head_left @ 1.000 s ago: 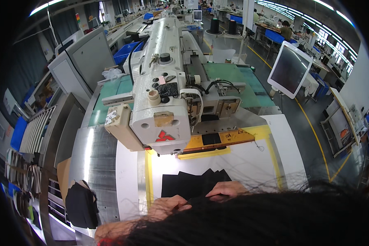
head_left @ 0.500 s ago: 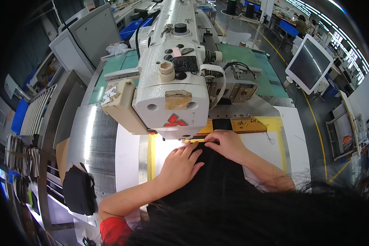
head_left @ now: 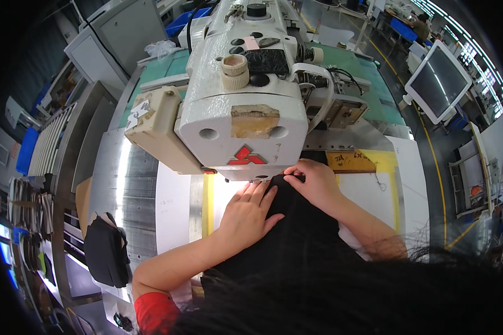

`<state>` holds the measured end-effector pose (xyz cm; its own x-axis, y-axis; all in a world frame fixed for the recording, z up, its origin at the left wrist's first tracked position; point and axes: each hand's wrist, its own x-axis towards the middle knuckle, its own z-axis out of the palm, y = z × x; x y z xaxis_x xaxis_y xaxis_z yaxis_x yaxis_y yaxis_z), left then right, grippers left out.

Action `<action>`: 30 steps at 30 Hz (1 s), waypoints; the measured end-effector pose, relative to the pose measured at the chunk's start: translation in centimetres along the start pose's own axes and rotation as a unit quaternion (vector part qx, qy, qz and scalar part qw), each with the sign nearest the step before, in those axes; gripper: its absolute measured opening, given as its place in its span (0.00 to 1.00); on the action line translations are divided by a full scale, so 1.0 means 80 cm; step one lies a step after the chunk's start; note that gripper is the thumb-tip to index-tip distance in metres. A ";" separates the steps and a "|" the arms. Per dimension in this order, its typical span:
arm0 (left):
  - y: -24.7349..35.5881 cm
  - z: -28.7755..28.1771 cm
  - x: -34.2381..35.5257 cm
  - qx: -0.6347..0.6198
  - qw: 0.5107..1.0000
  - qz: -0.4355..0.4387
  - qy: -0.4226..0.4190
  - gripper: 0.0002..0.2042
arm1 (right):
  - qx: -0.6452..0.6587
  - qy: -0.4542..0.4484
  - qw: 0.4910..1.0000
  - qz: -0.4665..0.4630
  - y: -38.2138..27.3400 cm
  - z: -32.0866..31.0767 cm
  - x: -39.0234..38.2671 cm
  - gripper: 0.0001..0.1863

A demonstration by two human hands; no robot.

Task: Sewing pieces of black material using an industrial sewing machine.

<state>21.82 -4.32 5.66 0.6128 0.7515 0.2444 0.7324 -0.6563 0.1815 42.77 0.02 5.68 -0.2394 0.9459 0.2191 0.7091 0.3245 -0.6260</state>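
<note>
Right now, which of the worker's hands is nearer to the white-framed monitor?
Right. The right hand is below and left of the monitor in view; the left hand is lower, farther left.

Tilted white-framed monitor (head_left: 440, 79), crumpled clear plastic bag (head_left: 160, 49), grey cabinet (head_left: 129, 33)

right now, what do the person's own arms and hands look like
The left hand and right hand are ungloved, with no rings visible on the fingers. A red sleeve ends just above the left elbow; hair hides any right sleeve.
</note>
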 end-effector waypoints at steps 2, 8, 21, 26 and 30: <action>0.001 -0.001 0.001 0.008 1.000 0.013 0.012 0.31 | 0.014 0.016 1.000 -0.003 0.003 0.003 -0.001 0.08; 0.002 -0.004 0.001 -0.004 1.000 0.020 0.003 0.33 | -0.007 0.020 1.000 -0.006 0.003 0.004 -0.001 0.08; 0.002 -0.002 0.002 -0.015 1.000 0.020 0.011 0.33 | -0.013 0.047 0.999 -0.021 0.014 -0.003 -0.004 0.09; 0.001 -0.005 0.006 -0.032 0.999 0.023 0.019 0.32 | -0.082 0.071 0.992 -0.059 0.023 -0.004 -0.008 0.12; 0.000 -0.005 0.007 -0.035 0.999 0.016 0.011 0.32 | -0.065 0.019 0.997 0.046 0.028 -0.034 -0.014 0.14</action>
<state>22.02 -3.94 6.21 0.6291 0.7282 0.2719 0.6886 -0.6844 0.2399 46.41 -0.33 6.03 -0.1451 0.9701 0.1947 0.8077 0.2298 -0.5430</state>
